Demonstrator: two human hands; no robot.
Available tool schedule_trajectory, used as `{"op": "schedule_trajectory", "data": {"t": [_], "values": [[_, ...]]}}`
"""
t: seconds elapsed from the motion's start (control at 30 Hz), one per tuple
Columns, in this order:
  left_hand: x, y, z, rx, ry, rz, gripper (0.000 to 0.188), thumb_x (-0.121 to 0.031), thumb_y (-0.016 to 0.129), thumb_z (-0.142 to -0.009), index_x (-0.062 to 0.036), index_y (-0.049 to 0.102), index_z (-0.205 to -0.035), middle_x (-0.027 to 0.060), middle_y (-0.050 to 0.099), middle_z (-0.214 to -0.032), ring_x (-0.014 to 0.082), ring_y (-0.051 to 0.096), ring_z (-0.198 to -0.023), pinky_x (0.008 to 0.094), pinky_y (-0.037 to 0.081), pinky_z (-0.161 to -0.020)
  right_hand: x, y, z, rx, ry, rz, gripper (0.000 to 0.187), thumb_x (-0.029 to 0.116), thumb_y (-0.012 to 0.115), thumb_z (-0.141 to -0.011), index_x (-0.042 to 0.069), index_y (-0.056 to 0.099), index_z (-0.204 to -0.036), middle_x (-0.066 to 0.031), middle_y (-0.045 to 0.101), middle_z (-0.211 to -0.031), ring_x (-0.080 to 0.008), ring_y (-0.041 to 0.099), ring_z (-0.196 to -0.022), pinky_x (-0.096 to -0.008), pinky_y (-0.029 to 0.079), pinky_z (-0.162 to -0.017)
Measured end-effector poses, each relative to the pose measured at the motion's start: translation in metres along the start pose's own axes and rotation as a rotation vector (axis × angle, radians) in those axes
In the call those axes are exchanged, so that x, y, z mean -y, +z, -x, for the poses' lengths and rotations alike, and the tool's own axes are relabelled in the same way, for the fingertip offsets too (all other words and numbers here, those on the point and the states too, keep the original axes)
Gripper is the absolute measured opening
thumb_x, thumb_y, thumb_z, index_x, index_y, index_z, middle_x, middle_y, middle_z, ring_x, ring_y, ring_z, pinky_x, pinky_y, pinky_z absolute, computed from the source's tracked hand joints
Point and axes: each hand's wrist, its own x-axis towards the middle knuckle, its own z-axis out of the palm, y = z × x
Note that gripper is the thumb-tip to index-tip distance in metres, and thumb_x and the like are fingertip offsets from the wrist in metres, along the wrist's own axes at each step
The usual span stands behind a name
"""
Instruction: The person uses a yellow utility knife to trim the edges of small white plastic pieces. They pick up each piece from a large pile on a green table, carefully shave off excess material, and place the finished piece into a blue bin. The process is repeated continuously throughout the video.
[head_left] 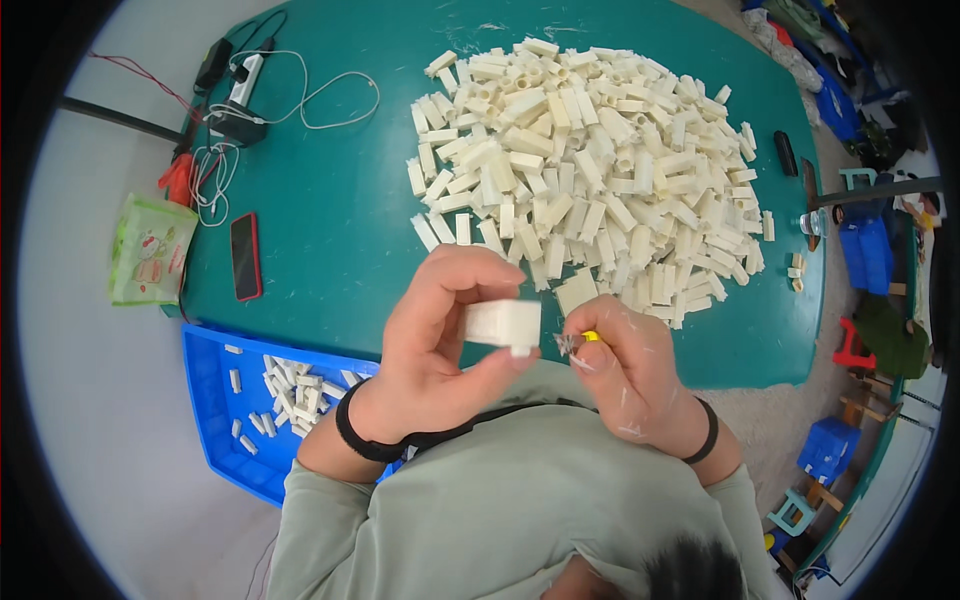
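Observation:
My left hand [437, 340] grips a cream rectangular plastic piece [505, 322] between thumb and fingers, with one end turned toward my right hand. In my right hand [632, 372] is a small knife [590, 337] with a bit of yellow handle showing. Its short metal blade points left, a small gap away from the piece; most of the handle is hidden by my fingers. Beyond both hands lies a large heap of similar cream pieces [600, 170], some with round holes in their ends.
The heap lies on a green table [340, 200]. Below its left edge, a blue tray [215, 430] holds several pieces. A phone [245, 256], green bag [152, 250], power strip [246, 80] and cables are at left. A dark object [785, 154] lies at right.

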Motion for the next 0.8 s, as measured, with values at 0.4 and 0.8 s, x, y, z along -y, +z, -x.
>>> {"op": "schedule_trajectory", "data": {"t": [0.4,0.8], "values": [[-0.008,-0.002,0.005,0.039,0.211,-0.271,0.040,0.005,0.067,-0.068,0.0027,0.050,-0.104,0.0136,0.056,-0.099,0.0188,0.055,-0.086,0.0257,0.045,-0.072,0.016,0.006,0.007,-0.068,-0.139,0.200,0.026,0.023,0.064,-0.083,0.001,0.053,-0.076,-0.0091,0.051,-0.063,-0.0242,0.048,-0.048,-0.0307,0.037,-0.043],[-0.004,0.007,0.012,-0.127,0.354,-0.339,0.044,0.003,0.073,-0.063,0.0001,0.051,-0.101,0.0145,0.052,-0.097,0.0190,0.055,-0.078,0.0256,0.045,-0.064,0.020,0.009,0.011,-0.095,-0.148,0.254,0.026,0.024,0.065,-0.082,0.002,0.053,-0.074,-0.0087,0.051,-0.064,-0.0245,0.049,-0.048,-0.0312,0.037,-0.042]]}}
